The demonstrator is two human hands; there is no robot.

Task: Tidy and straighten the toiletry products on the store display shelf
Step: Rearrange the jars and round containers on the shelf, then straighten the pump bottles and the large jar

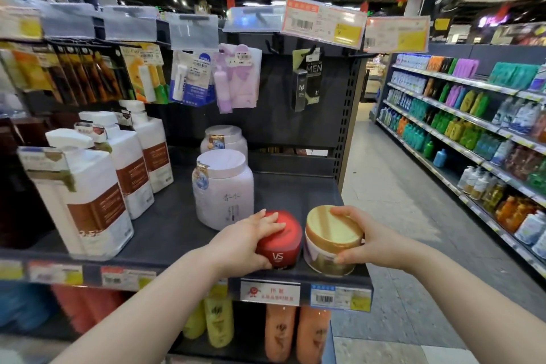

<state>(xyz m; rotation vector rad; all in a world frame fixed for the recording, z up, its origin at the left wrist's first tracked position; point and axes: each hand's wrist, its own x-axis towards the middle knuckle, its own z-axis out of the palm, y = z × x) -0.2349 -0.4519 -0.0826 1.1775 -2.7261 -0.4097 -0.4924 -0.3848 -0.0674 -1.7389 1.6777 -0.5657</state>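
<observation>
A red jar marked VS (282,248) and a gold-lidded jar (332,241) stand side by side at the front right of the dark shelf (177,227). My left hand (246,238) grips the red jar from its left side, fingers over the lid. My right hand (362,235) holds the gold jar from the right, fingers on its lid and thumb on its wall. Behind them stand two pale lilac tubs, one near (223,189) and one farther back (224,139). A row of white pump bottles (118,162) with brown labels fills the shelf's left side.
Hanging packets (192,77) and a black men's product (304,83) dangle from hooks above the shelf. Price tags (339,297) line the shelf's front edge. Orange and yellow bottles (280,334) stand on the shelf below. An aisle floor (399,216) and stocked shelves (472,127) lie to the right.
</observation>
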